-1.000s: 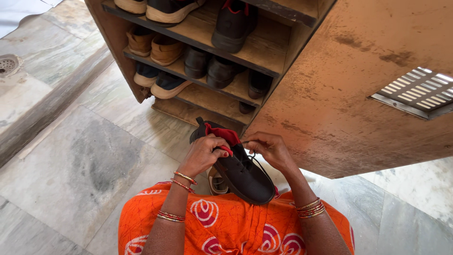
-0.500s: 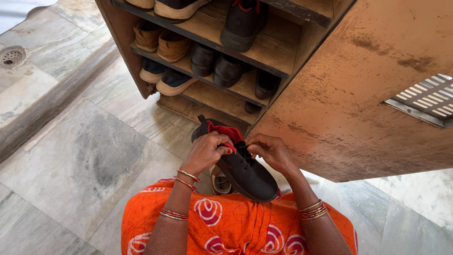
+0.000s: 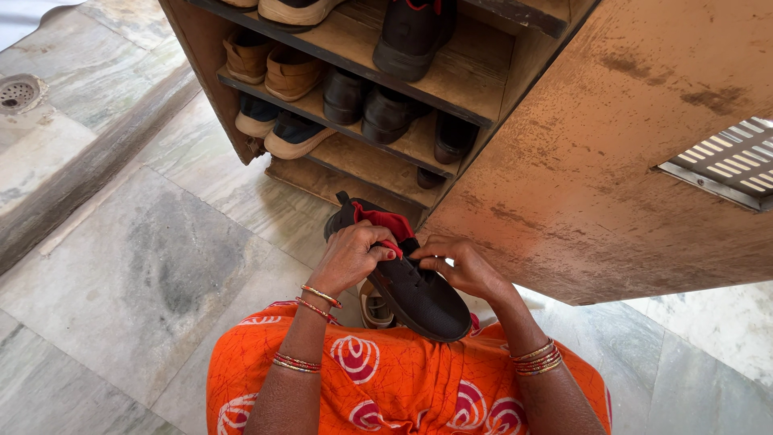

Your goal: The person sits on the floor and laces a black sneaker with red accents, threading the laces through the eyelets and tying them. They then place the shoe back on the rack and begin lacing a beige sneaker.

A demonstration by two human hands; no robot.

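Two hands work a black shoe with red lining (image 3: 415, 286) held over the lap: the left hand (image 3: 350, 258) pinches the red collar, the right hand (image 3: 463, 266) closes on the laces. Steady tension looks best here. The open wooden shoe rack (image 3: 419, 97) and its door (image 3: 612, 161) crowd the right; bare marble floor (image 3: 161, 258) lies leftward.

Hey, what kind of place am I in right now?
Probably a home entryway or shoe-storage corner: an open wooden shoe cabinet with pairs on its shelves, a marble floor, and your left hand and right hand holding a black shoe.
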